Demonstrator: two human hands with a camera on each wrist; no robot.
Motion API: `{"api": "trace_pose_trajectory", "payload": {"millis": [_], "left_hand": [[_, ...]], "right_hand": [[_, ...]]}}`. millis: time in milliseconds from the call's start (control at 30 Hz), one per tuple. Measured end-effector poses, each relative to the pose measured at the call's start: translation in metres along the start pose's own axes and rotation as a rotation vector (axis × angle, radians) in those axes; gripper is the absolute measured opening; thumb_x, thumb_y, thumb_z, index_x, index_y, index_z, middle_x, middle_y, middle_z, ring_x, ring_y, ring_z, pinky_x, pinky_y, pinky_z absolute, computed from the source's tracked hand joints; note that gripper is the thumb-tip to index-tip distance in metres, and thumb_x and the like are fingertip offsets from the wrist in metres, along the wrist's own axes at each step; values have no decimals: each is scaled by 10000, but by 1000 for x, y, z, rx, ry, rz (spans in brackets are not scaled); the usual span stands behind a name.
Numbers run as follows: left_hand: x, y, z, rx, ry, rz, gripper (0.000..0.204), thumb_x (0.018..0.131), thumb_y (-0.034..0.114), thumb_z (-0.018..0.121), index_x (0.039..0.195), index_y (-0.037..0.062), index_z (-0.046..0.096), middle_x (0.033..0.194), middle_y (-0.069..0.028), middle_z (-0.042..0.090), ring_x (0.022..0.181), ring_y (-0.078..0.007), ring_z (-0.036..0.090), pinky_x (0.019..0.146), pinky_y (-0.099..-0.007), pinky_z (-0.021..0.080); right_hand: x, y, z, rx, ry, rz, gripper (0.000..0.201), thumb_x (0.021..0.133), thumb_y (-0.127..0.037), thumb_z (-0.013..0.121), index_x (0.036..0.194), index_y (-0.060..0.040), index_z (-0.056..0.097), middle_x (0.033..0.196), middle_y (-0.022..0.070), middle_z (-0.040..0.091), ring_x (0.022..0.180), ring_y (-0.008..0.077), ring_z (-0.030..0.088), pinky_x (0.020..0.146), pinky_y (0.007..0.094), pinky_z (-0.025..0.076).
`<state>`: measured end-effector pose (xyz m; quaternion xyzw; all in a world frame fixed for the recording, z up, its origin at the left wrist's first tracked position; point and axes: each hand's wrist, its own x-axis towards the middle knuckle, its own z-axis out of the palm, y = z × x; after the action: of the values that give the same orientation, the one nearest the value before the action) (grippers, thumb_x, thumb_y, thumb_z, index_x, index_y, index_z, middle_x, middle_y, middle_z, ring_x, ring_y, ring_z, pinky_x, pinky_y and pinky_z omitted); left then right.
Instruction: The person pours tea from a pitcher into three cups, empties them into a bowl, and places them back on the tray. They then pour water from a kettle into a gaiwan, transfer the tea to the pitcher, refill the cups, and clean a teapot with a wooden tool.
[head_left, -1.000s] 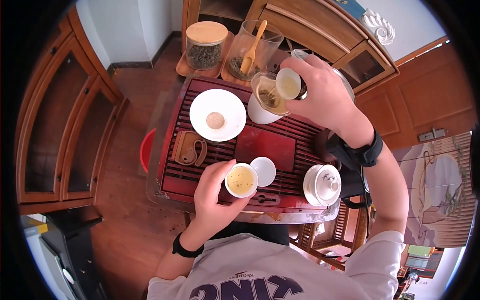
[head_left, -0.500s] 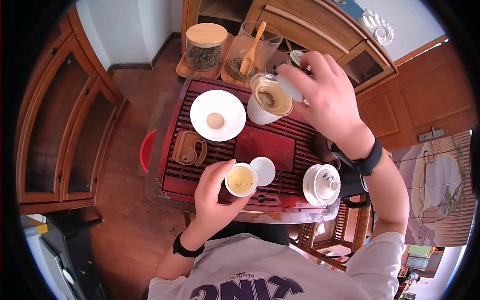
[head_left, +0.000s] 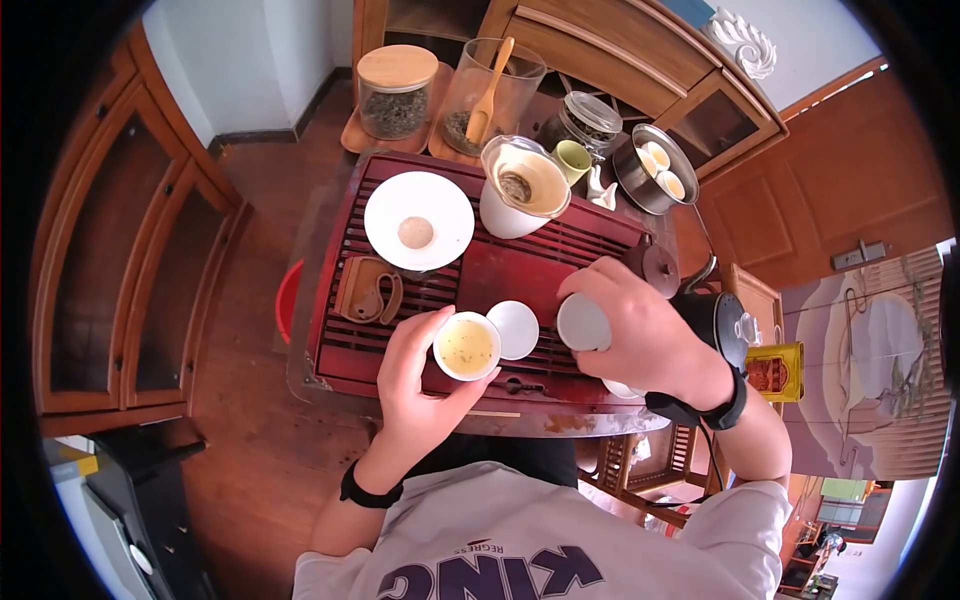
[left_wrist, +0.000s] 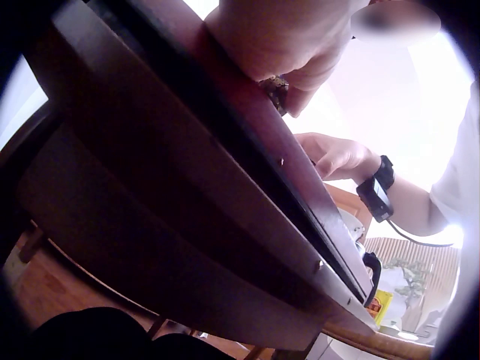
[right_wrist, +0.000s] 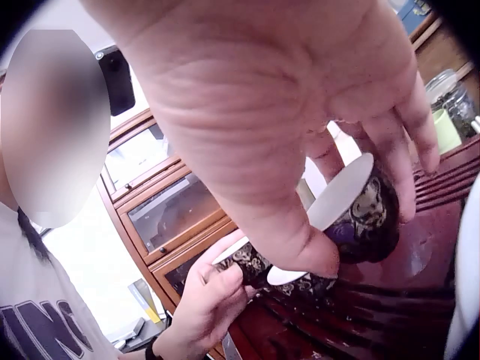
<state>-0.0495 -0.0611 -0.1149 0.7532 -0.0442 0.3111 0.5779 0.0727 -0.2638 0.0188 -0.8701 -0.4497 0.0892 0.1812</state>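
Note:
My left hand grips a small teacup of pale yellow tea with dark specks, at the front of the slatted tea tray. Right of it stands a second teacup, white inside. A third teacup is in my right hand, thumb and fingers around its rim, low over the tray. In the right wrist view this held teacup has a dark, gold-patterned outside and leans to one side. A strainer with tea leaves sits on a white pitcher at the back.
A white bowl and a brown holder lie left on the tray. Behind stand a lidded jar, a glass container with a wooden scoop, and a metal pot. A dark teapot and kettle are at right.
My right hand has tipped its teacup at the strainer, then brought it back toward me, beside the second teacup. The yellow liquid no longer shows in it. My left hand keeps its hold.

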Motion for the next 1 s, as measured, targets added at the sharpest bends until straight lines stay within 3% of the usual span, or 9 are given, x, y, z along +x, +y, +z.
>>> {"api": "trace_pose_trajectory", "payload": {"millis": [100,300,367,433,633,700,800,1000], "left_hand": [[-1,-2,1,-17,-1,10,715,672,-40,851,1314,-15,539,1234,-132,559,1121,-235,600,951,-349,510],[-2,-4,2,-25,-10,-14,701,690,-62,840,1315,-10,528,1241,-115,546,1130,-211,597,967,-339,511],[-1,-4,4,-21,53,-28,667,677,27,884,1266,11,570,1187,-135,606,1061,-248,634,893,-348,529],[0,-2,5,-47,57,-49,664,678,26,883,1264,11,570,1189,-134,604,1062,-246,634,896,-347,529],[6,17,0,-39,-14,-39,701,689,-46,849,1310,-7,527,1256,-115,554,1137,-208,603,969,-335,512],[12,31,0,-16,-45,-27,705,679,-23,866,1301,2,535,1256,-119,568,1134,-209,605,960,-338,512],[25,52,5,-17,-78,13,652,677,16,881,1248,1,566,1176,-137,611,1068,-260,636,878,-362,537],[37,58,21,-151,-105,1,673,680,68,901,1251,6,551,1175,-129,585,1051,-253,610,897,-367,510]], "right_hand": [[-3,-4,10,-5,-146,165,516,652,-76,778,1135,-58,596,1038,123,598,968,330,625,854,403,530],[-7,1,22,9,-179,173,503,671,-76,791,1132,-57,592,1059,124,615,1002,328,629,863,406,534],[-7,1,22,4,-184,168,524,669,-78,799,1150,-55,591,1075,126,617,1014,328,629,867,407,534],[-8,2,23,2,-188,165,546,666,-80,806,1167,-52,591,1091,127,618,1026,327,629,871,407,535],[-12,-4,9,-44,-93,85,747,638,-116,856,1319,-45,558,1166,159,611,1066,351,620,900,402,531],[-10,-18,-3,-24,36,16,788,635,-104,859,1353,-35,542,1203,175,614,1100,354,616,933,398,522],[-9,-28,-9,161,52,-90,785,645,-88,854,1360,-20,539,1217,178,621,1127,344,613,945,409,518],[-9,-21,2,315,98,-188,736,684,-80,855,1344,0,538,1235,180,643,1123,353,640,946,397,530]]}}
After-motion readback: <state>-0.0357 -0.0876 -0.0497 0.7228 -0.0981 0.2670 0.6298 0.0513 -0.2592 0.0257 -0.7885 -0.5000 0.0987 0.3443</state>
